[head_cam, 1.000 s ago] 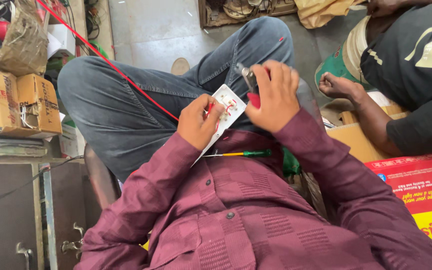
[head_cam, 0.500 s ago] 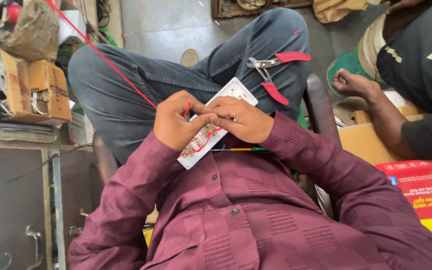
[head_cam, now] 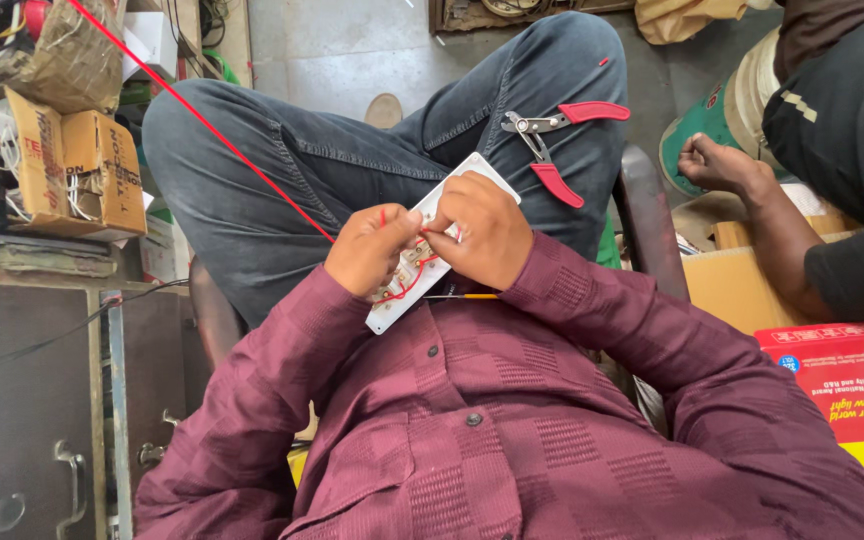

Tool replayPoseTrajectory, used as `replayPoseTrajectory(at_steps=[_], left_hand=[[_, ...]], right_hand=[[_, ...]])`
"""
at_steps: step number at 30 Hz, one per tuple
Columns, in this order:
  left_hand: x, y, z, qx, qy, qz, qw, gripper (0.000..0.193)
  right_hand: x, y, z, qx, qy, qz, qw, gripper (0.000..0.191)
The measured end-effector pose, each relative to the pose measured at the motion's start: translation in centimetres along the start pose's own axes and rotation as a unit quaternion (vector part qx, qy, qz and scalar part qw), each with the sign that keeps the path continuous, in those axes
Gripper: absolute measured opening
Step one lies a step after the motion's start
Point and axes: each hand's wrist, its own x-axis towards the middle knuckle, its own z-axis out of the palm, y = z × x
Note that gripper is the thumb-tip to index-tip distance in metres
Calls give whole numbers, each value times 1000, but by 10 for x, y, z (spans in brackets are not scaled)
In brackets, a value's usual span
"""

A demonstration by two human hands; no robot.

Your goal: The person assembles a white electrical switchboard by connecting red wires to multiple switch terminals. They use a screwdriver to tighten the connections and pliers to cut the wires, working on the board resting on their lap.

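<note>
The white switch plate (head_cam: 430, 250) lies tilted across the person's lap, back side up, its long axis running from about 1 o'clock down to 7 o'clock, so the terminals and the short red loops wired there face the eyes. The left hand (head_cam: 370, 250) clasps the plate's left edge from underneath, fingers curled around it and thumb pressed on top, and it seems to pin the long red wire (head_cam: 202, 110) as well; that wire runs taut away toward 10 o'clock, up past the cardboard box (head_cam: 77, 165). The right hand (head_cam: 482, 230) covers the plate's upper half, fingertips bunched and closed on something small at the terminals; whether that is a wire end or a screw I cannot tell. Holding the plate against the body steadies it for fine finger work.

The red-handled pliers (head_cam: 552, 145) rest on the right thigh at 1 o'clock from the hands, jaws toward the knee, within easy reach and apart from the plate. A thin yellow-handled tool (head_cam: 462, 296) lies on the shirt just below the right hand.

Room is tight: the chair arm (head_cam: 642, 225) bounds the 3 o'clock side, another person's forearm (head_cam: 772, 230) rests beyond it near a red carton (head_cam: 842, 385), and a metal cabinet (head_cam: 42, 400) stands at 8 o'clock. The freest space is forward, over the knees.
</note>
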Motion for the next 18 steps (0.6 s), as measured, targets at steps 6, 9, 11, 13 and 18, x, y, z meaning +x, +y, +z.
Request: replayPoseTrajectory(at_steps=[6,9,11,13,18], left_hand=[[-45,31,19,534,163,448,698,15],[-56,42,23,593,115,430,671,15],[-56,42,24,595,101,431,671,14],[-49,35,26,551,114,442,698,11],[-22,6,35,65,122,236,962,8]], right_hand=[[0,-2,-4,2,-17,28,999,26],[0,-1,-4,5,-10,27,1000,26],[0,-2,-2,-3,-8,26,1000,26],[0,-3,-1,-12,3,19,1000,26],[-1,-5,1,-1,41,28,999,19]])
